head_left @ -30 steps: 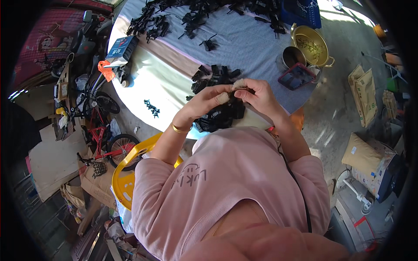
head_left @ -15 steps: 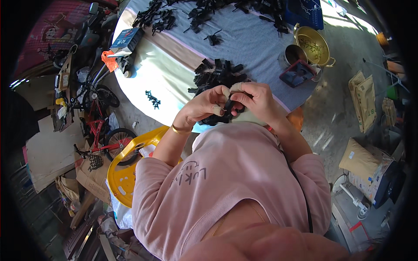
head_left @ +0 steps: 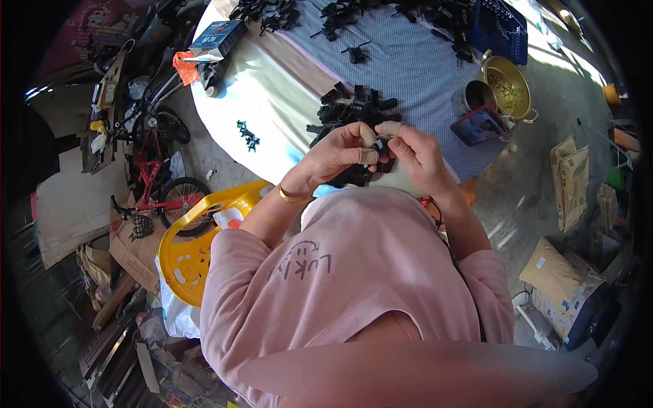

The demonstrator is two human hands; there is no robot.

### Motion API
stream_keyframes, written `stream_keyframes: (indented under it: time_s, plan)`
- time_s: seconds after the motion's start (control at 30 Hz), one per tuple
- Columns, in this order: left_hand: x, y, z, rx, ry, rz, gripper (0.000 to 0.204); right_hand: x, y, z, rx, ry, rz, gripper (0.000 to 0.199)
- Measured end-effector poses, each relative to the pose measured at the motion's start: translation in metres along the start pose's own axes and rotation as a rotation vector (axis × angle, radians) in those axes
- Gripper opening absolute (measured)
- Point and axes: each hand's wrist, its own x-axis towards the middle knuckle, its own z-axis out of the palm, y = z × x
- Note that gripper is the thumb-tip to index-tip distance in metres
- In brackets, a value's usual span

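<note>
A small black plastic part (head_left: pixel 382 145) is pinched between my two hands just above the near edge of the table, and a pale spot shows on it. My left hand (head_left: pixel 340 151) is closed on its left side, with beige wraps on the thumb and forefinger. From the right, my right hand (head_left: pixel 416 154) grips it with thumb and fingers, the forefinger wrapped too. The fingers cover most of the part, so its exact kind is hidden. Right behind my hands lies a pile of similar black parts (head_left: pixel 357 107), some reaching under them toward my lap.
More black pieces (head_left: pixel 337 20) are heaped along the far side of the cloth-covered table (head_left: pixel 408 75). A small cluster (head_left: pixel 247 136) lies at left, near a blue box (head_left: pixel 218 39). At right stand a phone (head_left: pixel 480 126), a gold pot (head_left: pixel 509 88) and a blue basket (head_left: pixel 500 30). A yellow chair (head_left: pixel 183 258) is at my left.
The black part, earlier slanting down between my fingers, is now turned and more covered by them. Both hands stay closed on it. The whole view has shifted and rotated slightly.
</note>
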Motion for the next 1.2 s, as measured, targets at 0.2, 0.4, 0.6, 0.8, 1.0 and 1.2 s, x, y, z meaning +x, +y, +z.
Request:
stream_keyframes:
  time_s: [0.2,0.4,0.6,0.8,1.0,1.2]
  plan:
    - [0.001,-0.002,0.003,0.253,0.230,0.261,0.018,-0.008,0.004,0.005,-0.003,0.080,0.162,0.012]
    - [0.002,-0.002,0.013,0.429,0.343,0.385,0.030,-0.004,0.006,0.009,-0.064,0.034,0.161,0.011]
    - [-0.002,-0.008,0.015,0.610,0.465,0.371,0.028,-0.001,0.003,0.010,-0.098,0.045,0.120,0.010]
    - [0.006,-0.008,0.019,1.067,0.572,0.708,0.021,-0.001,0.014,0.011,-0.042,0.016,0.198,0.011]
    - [0.012,-0.011,0.008,1.338,0.530,0.789,0.021,-0.006,0.033,0.013,0.056,-0.003,0.321,0.015]
    - [0.012,-0.001,0.008,0.191,0.464,0.380,0.027,-0.002,0.022,0.003,0.046,0.086,0.218,0.009]
